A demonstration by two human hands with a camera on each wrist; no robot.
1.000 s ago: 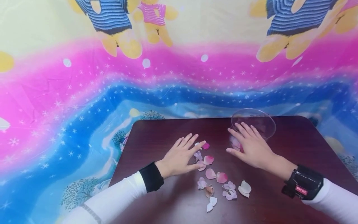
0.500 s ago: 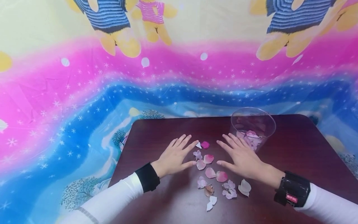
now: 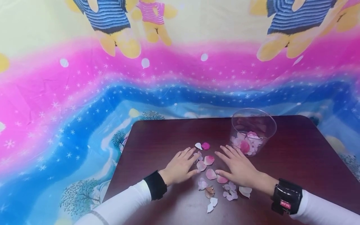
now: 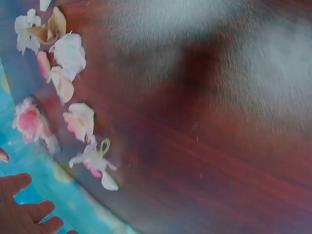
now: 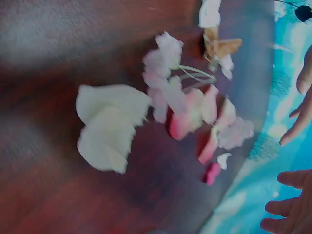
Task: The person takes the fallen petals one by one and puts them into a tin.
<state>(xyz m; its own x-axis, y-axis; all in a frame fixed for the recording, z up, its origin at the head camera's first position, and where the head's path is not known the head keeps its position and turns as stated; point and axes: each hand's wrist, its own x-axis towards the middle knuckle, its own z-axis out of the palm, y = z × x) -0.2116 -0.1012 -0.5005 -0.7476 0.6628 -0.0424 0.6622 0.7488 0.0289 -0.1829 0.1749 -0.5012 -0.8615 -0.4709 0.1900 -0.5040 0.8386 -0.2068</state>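
A dark wooden table (image 3: 157, 137) stands before a colourful bear-print backdrop (image 3: 112, 72).

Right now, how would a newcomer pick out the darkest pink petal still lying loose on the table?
Start at the clear cup at the back right of the dark table. Look left to two petals beyond the fingertips. The magenta petal is the right one; its neighbour is white.

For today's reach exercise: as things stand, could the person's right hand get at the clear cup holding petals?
Probably yes: the right hand lies open on the table, and the clear cup stands just beyond its fingers with nothing between.
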